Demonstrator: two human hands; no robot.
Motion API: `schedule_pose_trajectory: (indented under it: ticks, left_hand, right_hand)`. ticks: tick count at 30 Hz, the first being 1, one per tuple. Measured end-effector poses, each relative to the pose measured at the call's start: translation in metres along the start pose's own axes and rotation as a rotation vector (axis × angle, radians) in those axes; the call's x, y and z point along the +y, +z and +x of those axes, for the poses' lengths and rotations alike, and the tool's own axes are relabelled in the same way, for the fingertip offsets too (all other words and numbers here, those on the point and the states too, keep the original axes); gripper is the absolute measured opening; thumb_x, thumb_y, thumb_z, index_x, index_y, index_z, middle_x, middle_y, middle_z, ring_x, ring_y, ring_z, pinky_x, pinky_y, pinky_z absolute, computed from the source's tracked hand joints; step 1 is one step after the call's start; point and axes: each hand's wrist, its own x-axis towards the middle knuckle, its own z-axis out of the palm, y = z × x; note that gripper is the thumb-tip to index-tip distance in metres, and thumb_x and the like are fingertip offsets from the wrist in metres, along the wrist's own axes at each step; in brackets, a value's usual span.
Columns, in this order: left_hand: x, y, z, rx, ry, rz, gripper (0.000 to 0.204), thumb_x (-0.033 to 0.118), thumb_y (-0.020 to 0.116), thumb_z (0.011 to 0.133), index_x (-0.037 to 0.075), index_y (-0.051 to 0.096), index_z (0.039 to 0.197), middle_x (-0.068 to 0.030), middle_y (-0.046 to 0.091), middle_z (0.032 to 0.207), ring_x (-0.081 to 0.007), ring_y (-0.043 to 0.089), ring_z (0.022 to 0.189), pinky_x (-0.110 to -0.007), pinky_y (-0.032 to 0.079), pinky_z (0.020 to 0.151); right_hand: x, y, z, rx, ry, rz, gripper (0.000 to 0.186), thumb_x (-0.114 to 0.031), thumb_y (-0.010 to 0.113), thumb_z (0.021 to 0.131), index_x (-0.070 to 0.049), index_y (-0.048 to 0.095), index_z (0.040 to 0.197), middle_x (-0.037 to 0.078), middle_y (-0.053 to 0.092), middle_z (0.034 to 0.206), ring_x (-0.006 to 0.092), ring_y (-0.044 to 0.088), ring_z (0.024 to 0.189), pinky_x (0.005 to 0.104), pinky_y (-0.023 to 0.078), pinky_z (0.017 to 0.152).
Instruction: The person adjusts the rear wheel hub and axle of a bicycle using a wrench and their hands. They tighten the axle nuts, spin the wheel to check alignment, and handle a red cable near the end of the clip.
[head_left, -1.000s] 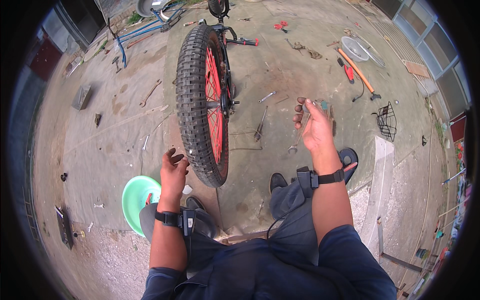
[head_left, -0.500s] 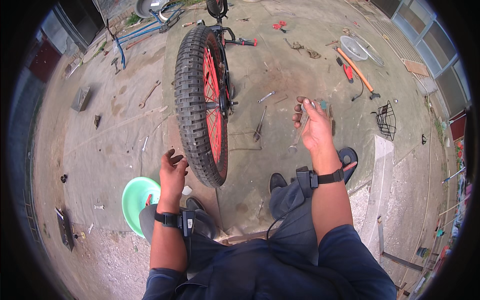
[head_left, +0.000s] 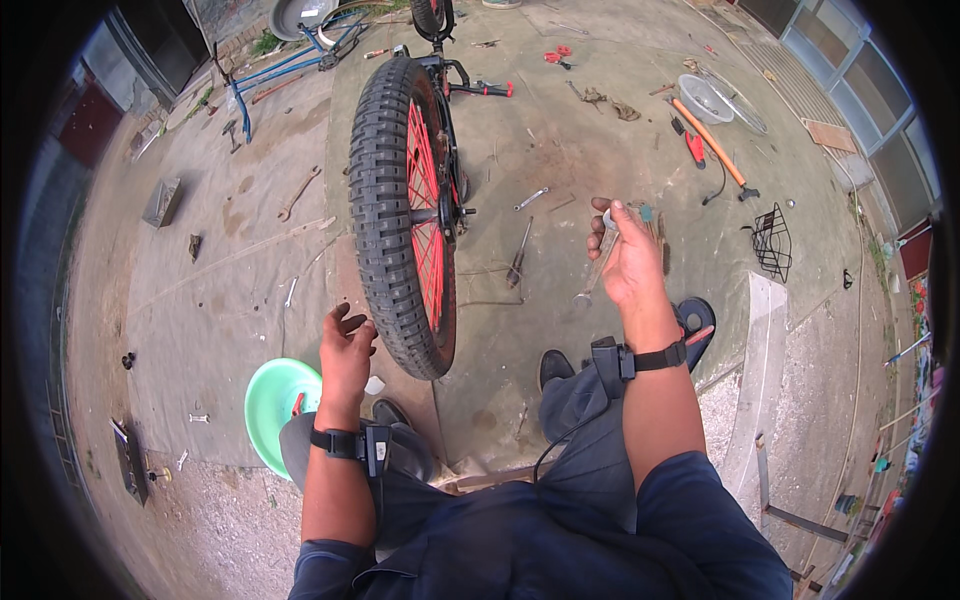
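Observation:
A fat-tyred wheel (head_left: 382, 190) with red spokes stands in front of me, its black axle (head_left: 440, 214) sticking out at the right side. My right hand (head_left: 630, 250) is closed round a metal wrench (head_left: 596, 280), which slants down towards my shoe. Beside the near left of the tyre hovers my left hand (head_left: 346, 345), empty, with fingers bent and spread. Whether it touches the rubber I cannot tell. On the ground between the wheel and my right hand lie a small wrench (head_left: 532, 198) and a dark-handled screwdriver (head_left: 518, 260).
A green basin (head_left: 262, 415) stands by my left leg. A rusty wrench (head_left: 300, 193) lies left of the wheel. Farther off are a blue bicycle frame (head_left: 285, 72), an orange pump (head_left: 708, 140), a grey basin (head_left: 706, 100) and a black wire rack (head_left: 772, 242).
Almost nothing differs. The left hand sits very slightly lower, and the right hand has shifted a touch with the wrench still in it.

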Motion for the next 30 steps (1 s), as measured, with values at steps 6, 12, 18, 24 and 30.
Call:
schedule_pose_trajectory:
  ticks: [6, 12, 18, 24, 30]
  left_hand:
    - [-0.001, 0.0, 0.0, -0.002, 0.01, 0.002, 0.055, 0.013, 0.064, 0.097, -0.002, 0.04, 0.144, -0.0166, 0.065, 0.12, -0.0193, 0.066, 0.096, -0.032, 0.056, 0.075]
    - [-0.007, -0.001, 0.004, -0.014, 0.001, -0.037, 0.055, 0.013, 0.063, 0.097, -0.002, 0.04, 0.144, -0.0172, 0.065, 0.122, -0.0196, 0.066, 0.097, -0.032, 0.056, 0.075]
    - [-0.012, -0.003, 0.005, -0.022, 0.011, -0.042, 0.055, 0.012, 0.062, 0.097, -0.002, 0.039, 0.145, -0.0182, 0.064, 0.125, -0.0204, 0.066, 0.098, -0.032, 0.056, 0.077]
    - [-0.02, -0.004, 0.01, -0.025, 0.006, -0.025, 0.056, 0.012, 0.06, 0.097, -0.002, 0.038, 0.146, -0.0189, 0.064, 0.125, -0.0207, 0.066, 0.099, -0.032, 0.056, 0.077]
    - [-0.022, -0.007, 0.011, -0.032, 0.018, -0.01, 0.057, 0.013, 0.059, 0.097, -0.003, 0.038, 0.147, -0.0193, 0.064, 0.125, -0.0201, 0.066, 0.097, -0.032, 0.056, 0.076]
  right_hand:
    - [0.0, 0.0, 0.001, -0.016, 0.006, 0.035, 0.036, -0.036, 0.055, 0.105, -0.002, 0.065, 0.112, 0.006, 0.061, 0.085, 0.018, 0.057, 0.071, 0.031, 0.043, 0.063]
    - [-0.001, 0.0, -0.001, -0.032, 0.014, 0.047, 0.042, -0.041, 0.052, 0.105, -0.002, 0.065, 0.111, 0.005, 0.06, 0.084, 0.0176, 0.057, 0.072, 0.0308, 0.042, 0.065]
    - [-0.003, 0.001, -0.002, -0.033, 0.027, 0.063, 0.049, -0.049, 0.052, 0.103, -0.003, 0.065, 0.112, 0.005, 0.059, 0.086, 0.0188, 0.055, 0.073, 0.0325, 0.04, 0.067]
    - [0.001, -0.003, 0.003, -0.036, 0.021, 0.059, 0.046, -0.044, 0.052, 0.104, -0.002, 0.065, 0.117, 0.005, 0.061, 0.09, 0.0194, 0.058, 0.077, 0.0325, 0.043, 0.071]
    - [0.034, -0.002, 0.025, 0.034, 0.104, -0.107, 0.035, -0.032, 0.066, 0.1, -0.007, 0.066, 0.124, 0.003, 0.066, 0.1, 0.0171, 0.064, 0.094, 0.031, 0.048, 0.082]
